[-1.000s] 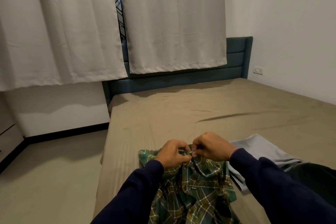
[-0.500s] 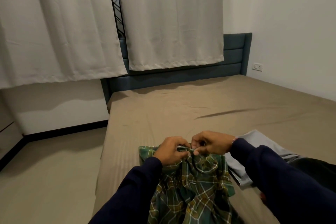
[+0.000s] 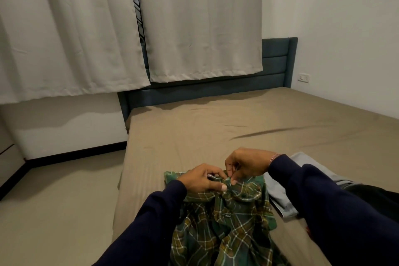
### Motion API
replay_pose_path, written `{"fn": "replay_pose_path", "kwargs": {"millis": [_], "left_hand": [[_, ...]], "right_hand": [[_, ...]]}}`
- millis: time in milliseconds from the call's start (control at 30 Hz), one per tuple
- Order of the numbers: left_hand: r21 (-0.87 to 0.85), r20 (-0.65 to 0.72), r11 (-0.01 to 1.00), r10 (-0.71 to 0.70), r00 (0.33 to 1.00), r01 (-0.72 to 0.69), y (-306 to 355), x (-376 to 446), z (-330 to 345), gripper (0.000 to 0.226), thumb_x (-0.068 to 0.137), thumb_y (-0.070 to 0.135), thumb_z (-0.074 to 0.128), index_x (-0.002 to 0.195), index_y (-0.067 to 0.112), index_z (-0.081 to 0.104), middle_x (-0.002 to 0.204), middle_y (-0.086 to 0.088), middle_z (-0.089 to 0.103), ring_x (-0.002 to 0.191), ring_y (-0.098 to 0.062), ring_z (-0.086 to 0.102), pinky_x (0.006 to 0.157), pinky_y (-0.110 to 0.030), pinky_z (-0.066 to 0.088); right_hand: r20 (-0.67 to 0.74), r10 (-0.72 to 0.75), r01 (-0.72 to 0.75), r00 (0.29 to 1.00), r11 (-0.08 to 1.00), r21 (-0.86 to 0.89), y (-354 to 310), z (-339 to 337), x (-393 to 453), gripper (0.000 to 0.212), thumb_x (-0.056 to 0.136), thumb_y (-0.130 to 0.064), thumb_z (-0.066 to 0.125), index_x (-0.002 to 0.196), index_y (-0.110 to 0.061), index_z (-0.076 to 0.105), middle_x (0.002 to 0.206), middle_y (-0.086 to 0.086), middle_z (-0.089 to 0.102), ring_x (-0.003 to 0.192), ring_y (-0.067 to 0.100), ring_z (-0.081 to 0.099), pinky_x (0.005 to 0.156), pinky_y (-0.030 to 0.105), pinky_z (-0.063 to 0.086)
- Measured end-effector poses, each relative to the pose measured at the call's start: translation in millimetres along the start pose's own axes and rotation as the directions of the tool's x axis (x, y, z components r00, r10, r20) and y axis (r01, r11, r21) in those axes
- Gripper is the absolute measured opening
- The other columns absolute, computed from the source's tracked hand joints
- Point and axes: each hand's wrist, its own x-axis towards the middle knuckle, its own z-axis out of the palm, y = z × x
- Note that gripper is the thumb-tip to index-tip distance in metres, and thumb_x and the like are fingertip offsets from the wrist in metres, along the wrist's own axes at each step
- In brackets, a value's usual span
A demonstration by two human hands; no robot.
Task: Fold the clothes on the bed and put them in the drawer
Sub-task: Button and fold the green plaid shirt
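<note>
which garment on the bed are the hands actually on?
The green plaid shirt: both hands pinch its collar. The grey garment lies untouched to its right.

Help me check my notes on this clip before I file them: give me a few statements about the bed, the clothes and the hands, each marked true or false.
1. Both hands pinch the collar area of the green plaid shirt. True: left hand and right hand meet there.
2. The plaid shirt is already folded into a neat square. False: it lies rumpled on the bed.
3. A grey garment lies to the right of the plaid shirt. True.
4. The curtains are drawn fully open. False: they cover the window but for a narrow gap.
5. The person wears short sleeves. False: dark long sleeves reach the wrists.
</note>
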Motion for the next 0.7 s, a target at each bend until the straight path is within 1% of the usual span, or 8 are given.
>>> {"fn": "replay_pose_path", "kwargs": {"millis": [67, 167, 233, 367, 433, 533, 633, 700], "left_hand": [[-0.077, -0.027, 0.997, -0.022, 0.999, 0.019, -2.3, -1.8, 0.8, 0.024, 0.086, 0.027, 0.078, 0.102, 0.009, 0.073, 0.089, 0.0, 0.068, 0.081, -0.011, 0.06, 0.075, -0.023, 0.049], [-0.122, -0.109, 0.992, -0.047, 0.993, 0.034, -3.1, -2.8, 4.4, 0.022, 0.091, 0.025, 0.072, 0.095, 0.004, 0.075, 0.085, 0.005, 0.068, 0.077, -0.003, 0.058, 0.075, -0.015, 0.045], [-0.159, -0.156, 0.987, -0.064, 0.986, 0.039, -3.7, -1.1, 8.0, 0.019, 0.093, 0.019, 0.069, 0.092, 0.002, 0.075, 0.086, 0.002, 0.07, 0.077, -0.002, 0.06, 0.077, -0.016, 0.047], [-0.29, -0.193, 0.953, -0.15, 0.97, 0.09, -6.4, 2.9, 11.5, 0.018, 0.094, 0.016, 0.065, 0.085, 0.006, 0.077, 0.079, -0.008, 0.069, 0.072, -0.015, 0.059, 0.073, -0.026, 0.047], [-0.345, -0.194, 0.935, -0.158, 0.968, 0.084, -6.6, 4.6, 12.3, 0.018, 0.094, 0.013, 0.063, 0.084, 0.007, 0.077, 0.081, -0.01, 0.07, 0.076, -0.018, 0.06, 0.073, -0.025, 0.048], [-0.37, -0.205, 0.927, -0.152, 0.967, 0.067, -5.4, 4.7, 10.9, 0.017, 0.094, 0.011, 0.062, 0.087, 0.005, 0.077, 0.086, -0.01, 0.072, 0.081, -0.014, 0.062, 0.076, -0.021, 0.05], [-0.398, -0.226, 0.915, -0.174, 0.959, 0.072, -7.3, 5.5, 10.6, 0.021, 0.095, 0.011, 0.061, 0.092, -0.003, 0.076, 0.093, -0.015, 0.074, 0.083, -0.012, 0.064, 0.081, -0.023, 0.05], [-0.435, -0.229, 0.897, -0.188, 0.955, 0.072, -8.9, 6.0, 12.6, 0.021, 0.095, 0.011, 0.061, 0.09, -0.003, 0.076, 0.09, -0.014, 0.074, 0.081, -0.013, 0.064, 0.081, -0.026, 0.049]], "right_hand": [[-0.062, 0.004, -0.003, 0.998, 1.0, 0.014, -3.8, -1.1, -2.7, 0.022, 0.08, -0.028, 0.084, 0.087, -0.029, 0.063, 0.081, -0.002, 0.071, 0.071, 0.015, 0.067, 0.069, 0.038, 0.059], [-0.164, -0.046, 0.043, 0.985, 0.999, -0.025, -9.6, 1.7, -8.3, 0.018, 0.079, -0.03, 0.084, 0.087, -0.026, 0.069, 0.085, -0.009, 0.068, 0.076, 0.006, 0.061, 0.07, 0.027, 0.052], [-0.219, -0.095, 0.071, 0.971, 0.991, -0.116, -12.8, 8.0, -11.5, 0.012, 0.082, -0.034, 0.081, 0.092, -0.03, 0.077, 0.096, -0.01, 0.068, 0.087, 0.006, 0.06, 0.079, 0.028, 0.051], [-0.388, -0.131, 0.008, 0.912, 0.953, -0.303, -14.6, 29.6, -13.2, 0.028, 0.085, -0.055, 0.07, 0.1, -0.032, 0.076, 0.112, -0.013, 0.063, 0.102, 0.007, 0.05, 0.086, 0.027, 0.041], [-0.468, -0.113, -0.029, 0.877, 0.958, -0.285, -13.7, 38.7, -12.2, 0.03, 0.087, -0.056, 0.066, 0.102, -0.032, 0.076, 0.114, -0.013, 0.063, 0.105, 0.008, 0.049, 0.089, 0.029, 0.04], [-0.534, -0.052, -0.063, 0.844, 0.979, -0.194, -16.4, 42.8, -11.2, 0.031, 0.088, -0.055, 0.066, 0.104, -0.031, 0.077, 0.112, -0.013, 0.065, 0.106, 0.009, 0.048, 0.092, 0.032, 0.042], [-0.589, -0.037, -0.114, 0.807, 0.97, -0.217, -22.5, 47.9, -9.5, 0.027, 0.089, -0.053, 0.066, 0.098, -0.03, 0.076, 0.11, -0.015, 0.065, 0.106, 0.007, 0.046, 0.092, 0.028, 0.037], [-0.626, -0.019, -0.141, 0.78, 0.969, -0.204, -24.5, 53.0, -8.4, 0.025, 0.09, -0.052, 0.066, 0.096, -0.03, 0.075, 0.111, -0.015, 0.064, 0.107, 0.007, 0.045, 0.092, 0.026, 0.036]]}}
